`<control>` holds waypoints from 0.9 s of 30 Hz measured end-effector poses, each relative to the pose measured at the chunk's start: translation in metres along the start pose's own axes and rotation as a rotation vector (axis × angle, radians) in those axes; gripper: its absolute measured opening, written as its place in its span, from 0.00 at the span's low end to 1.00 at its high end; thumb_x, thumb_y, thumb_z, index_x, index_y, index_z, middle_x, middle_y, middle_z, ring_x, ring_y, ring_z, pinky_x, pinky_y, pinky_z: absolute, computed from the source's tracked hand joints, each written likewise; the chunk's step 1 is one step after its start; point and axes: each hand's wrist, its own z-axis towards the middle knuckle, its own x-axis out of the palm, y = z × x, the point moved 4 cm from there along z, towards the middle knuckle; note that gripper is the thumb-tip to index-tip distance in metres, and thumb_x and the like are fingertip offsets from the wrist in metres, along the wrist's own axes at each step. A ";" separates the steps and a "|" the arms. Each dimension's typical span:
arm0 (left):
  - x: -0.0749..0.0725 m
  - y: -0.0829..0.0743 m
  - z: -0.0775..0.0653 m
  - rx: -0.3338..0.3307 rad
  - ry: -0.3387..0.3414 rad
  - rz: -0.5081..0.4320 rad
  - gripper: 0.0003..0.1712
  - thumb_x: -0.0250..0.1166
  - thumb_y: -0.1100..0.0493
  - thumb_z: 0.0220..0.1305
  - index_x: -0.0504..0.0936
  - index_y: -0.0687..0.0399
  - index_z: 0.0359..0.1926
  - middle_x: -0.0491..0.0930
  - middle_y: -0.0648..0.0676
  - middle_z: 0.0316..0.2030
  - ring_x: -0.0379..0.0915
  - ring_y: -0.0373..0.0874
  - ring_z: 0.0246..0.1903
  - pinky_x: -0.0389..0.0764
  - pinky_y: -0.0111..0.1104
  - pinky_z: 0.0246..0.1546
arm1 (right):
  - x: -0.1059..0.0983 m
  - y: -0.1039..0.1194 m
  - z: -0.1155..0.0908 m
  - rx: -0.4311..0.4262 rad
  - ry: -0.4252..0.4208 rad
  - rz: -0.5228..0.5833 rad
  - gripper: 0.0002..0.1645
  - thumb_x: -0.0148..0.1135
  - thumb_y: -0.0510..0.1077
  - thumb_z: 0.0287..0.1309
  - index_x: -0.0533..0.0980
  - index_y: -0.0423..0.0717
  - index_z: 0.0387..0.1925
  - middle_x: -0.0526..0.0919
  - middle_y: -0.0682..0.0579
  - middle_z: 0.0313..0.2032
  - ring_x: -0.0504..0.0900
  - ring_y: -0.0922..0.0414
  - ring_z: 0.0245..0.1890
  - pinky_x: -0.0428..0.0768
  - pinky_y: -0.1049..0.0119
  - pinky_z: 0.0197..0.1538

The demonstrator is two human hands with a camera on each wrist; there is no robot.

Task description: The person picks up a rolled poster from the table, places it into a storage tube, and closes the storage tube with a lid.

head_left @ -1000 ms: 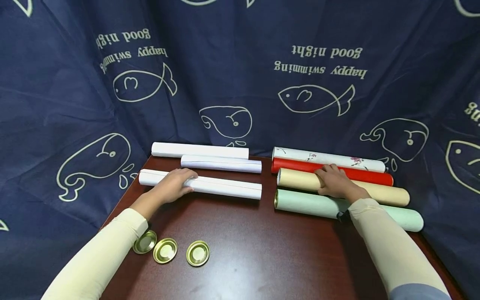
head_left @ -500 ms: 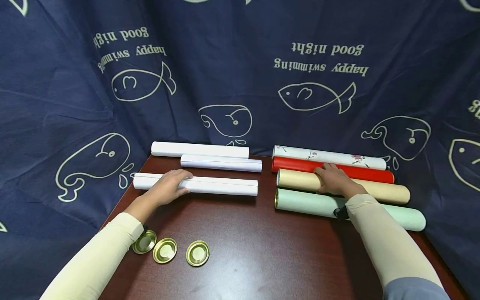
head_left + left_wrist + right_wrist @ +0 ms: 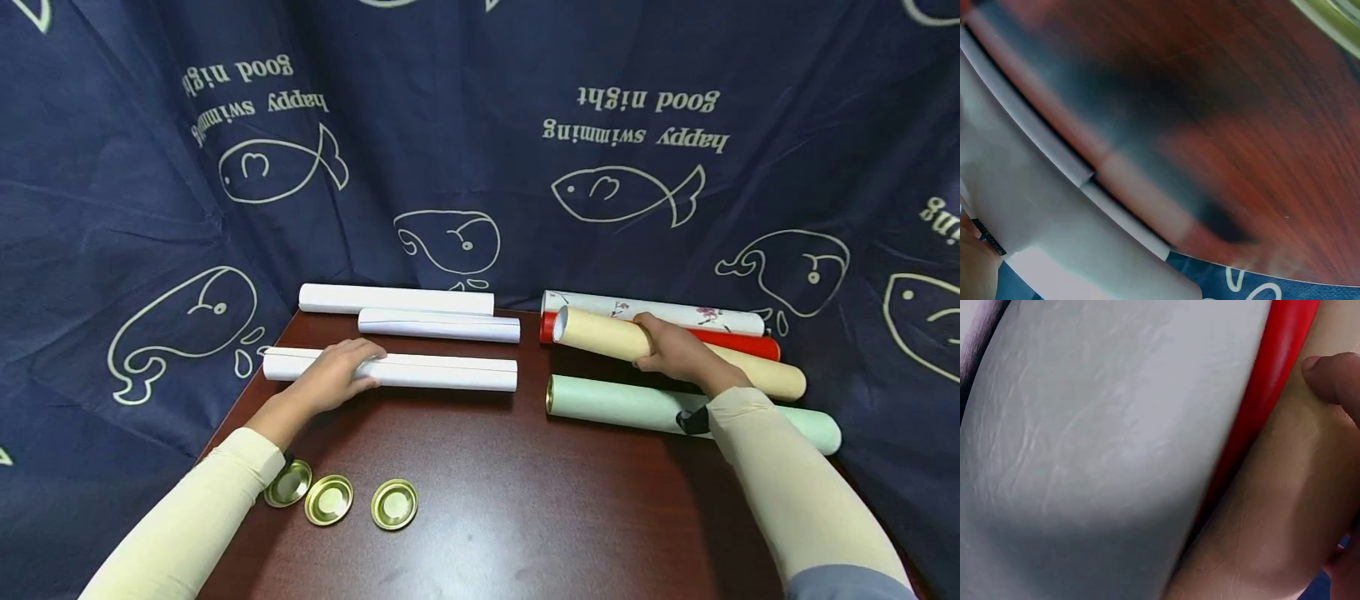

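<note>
My left hand (image 3: pixel 337 373) is over a white paper roll (image 3: pixel 442 372) on the left of the table, its fingers curled round it. In the left wrist view that white roll (image 3: pixel 1041 181) fills the lower left, a lengthwise paper edge showing. On the right, my right hand (image 3: pixel 678 354) grips a beige cardboard tube (image 3: pixel 600 335) around its middle. The tube's open left end is raised and overlaps the red tube (image 3: pixel 738 342) behind it. A pale green tube (image 3: pixel 622 406) lies nearer, under my right wrist. My thumb (image 3: pixel 1335 375) presses on the beige tube in the right wrist view.
Two more white paper rolls (image 3: pixel 397 299) lie at the back left. A white tube with printed blossoms (image 3: pixel 660 313) lies behind the red one. Three gold metal lids (image 3: pixel 394 504) rest at the front left. A dark blue curtain (image 3: pixel 465 150) hangs behind the brown table (image 3: pixel 525 500).
My right hand has lifted the beige tube off its place toward the red one, left end higher. The left hand's white roll shifted slightly left earlier, then stayed.
</note>
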 end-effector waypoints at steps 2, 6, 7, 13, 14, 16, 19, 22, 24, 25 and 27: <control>-0.002 -0.003 0.001 0.008 -0.017 -0.005 0.24 0.76 0.59 0.55 0.80 0.58 0.52 0.81 0.57 0.50 0.75 0.55 0.52 0.71 0.54 0.54 | -0.006 0.005 -0.001 -0.019 -0.045 0.014 0.42 0.77 0.40 0.46 0.67 0.39 0.61 0.79 0.40 0.47 0.76 0.44 0.42 0.72 0.47 0.47; -0.007 -0.010 0.000 0.028 -0.060 -0.003 0.25 0.77 0.59 0.54 0.81 0.59 0.52 0.81 0.58 0.50 0.76 0.55 0.53 0.72 0.52 0.55 | -0.021 0.022 -0.006 -0.114 -0.164 -0.034 0.44 0.80 0.42 0.42 0.70 0.40 0.62 0.79 0.39 0.51 0.75 0.41 0.48 0.71 0.44 0.50; -0.009 -0.012 0.000 0.035 -0.073 0.000 0.25 0.77 0.59 0.53 0.82 0.59 0.52 0.81 0.58 0.50 0.76 0.55 0.53 0.73 0.52 0.55 | -0.025 0.027 -0.009 -0.141 -0.190 -0.062 0.44 0.81 0.42 0.41 0.71 0.40 0.61 0.79 0.39 0.51 0.75 0.40 0.48 0.71 0.43 0.50; -0.021 -0.025 -0.006 0.067 -0.157 0.020 0.26 0.77 0.58 0.52 0.83 0.59 0.53 0.81 0.59 0.51 0.76 0.56 0.54 0.72 0.55 0.55 | -0.038 0.061 -0.032 -0.275 -0.280 -0.195 0.45 0.82 0.44 0.37 0.72 0.43 0.60 0.77 0.42 0.47 0.78 0.40 0.43 0.75 0.42 0.43; -0.023 -0.027 -0.008 0.070 -0.170 0.020 0.26 0.77 0.58 0.52 0.83 0.59 0.53 0.81 0.59 0.51 0.76 0.56 0.54 0.72 0.56 0.54 | -0.039 0.065 -0.038 -0.292 -0.294 -0.205 0.46 0.82 0.44 0.37 0.72 0.44 0.60 0.77 0.42 0.46 0.79 0.41 0.41 0.75 0.43 0.41; -0.027 -0.031 -0.010 0.083 -0.194 0.015 0.26 0.77 0.59 0.52 0.83 0.59 0.53 0.81 0.59 0.51 0.76 0.56 0.53 0.72 0.56 0.54 | -0.039 0.072 -0.049 -0.330 -0.326 -0.218 0.46 0.82 0.44 0.35 0.72 0.43 0.60 0.77 0.43 0.45 0.79 0.41 0.39 0.75 0.43 0.40; -0.034 -0.036 -0.014 0.099 -0.235 0.016 0.24 0.77 0.60 0.52 0.83 0.57 0.52 0.81 0.58 0.51 0.76 0.56 0.53 0.72 0.55 0.53 | -0.037 0.080 -0.065 -0.365 -0.367 -0.236 0.46 0.82 0.44 0.33 0.73 0.42 0.59 0.77 0.43 0.45 0.78 0.42 0.39 0.74 0.43 0.39; -0.039 -0.040 -0.018 0.115 -0.264 0.016 0.23 0.76 0.61 0.53 0.83 0.57 0.51 0.82 0.58 0.51 0.76 0.55 0.52 0.72 0.54 0.54 | -0.031 0.087 -0.079 -0.367 -0.376 -0.244 0.45 0.82 0.44 0.33 0.74 0.41 0.58 0.77 0.42 0.45 0.77 0.42 0.41 0.73 0.43 0.42; -0.042 -0.043 -0.021 0.130 -0.270 0.009 0.23 0.76 0.61 0.53 0.84 0.57 0.51 0.82 0.58 0.50 0.76 0.55 0.52 0.72 0.54 0.54 | -0.026 0.090 -0.089 -0.355 -0.376 -0.244 0.44 0.81 0.45 0.34 0.74 0.42 0.58 0.77 0.42 0.46 0.77 0.43 0.43 0.73 0.43 0.43; -0.042 -0.045 -0.022 0.141 -0.269 0.004 0.22 0.76 0.61 0.53 0.84 0.57 0.51 0.82 0.59 0.50 0.76 0.55 0.52 0.72 0.54 0.54 | -0.023 0.091 -0.094 -0.352 -0.376 -0.243 0.44 0.81 0.45 0.34 0.74 0.42 0.58 0.77 0.42 0.46 0.77 0.43 0.43 0.73 0.43 0.43; -0.043 -0.049 -0.025 0.162 -0.268 0.000 0.22 0.76 0.61 0.53 0.84 0.57 0.51 0.82 0.59 0.50 0.77 0.56 0.52 0.72 0.54 0.54 | -0.017 0.093 -0.104 -0.352 -0.381 -0.237 0.45 0.81 0.46 0.34 0.74 0.42 0.59 0.77 0.41 0.47 0.77 0.43 0.45 0.73 0.43 0.43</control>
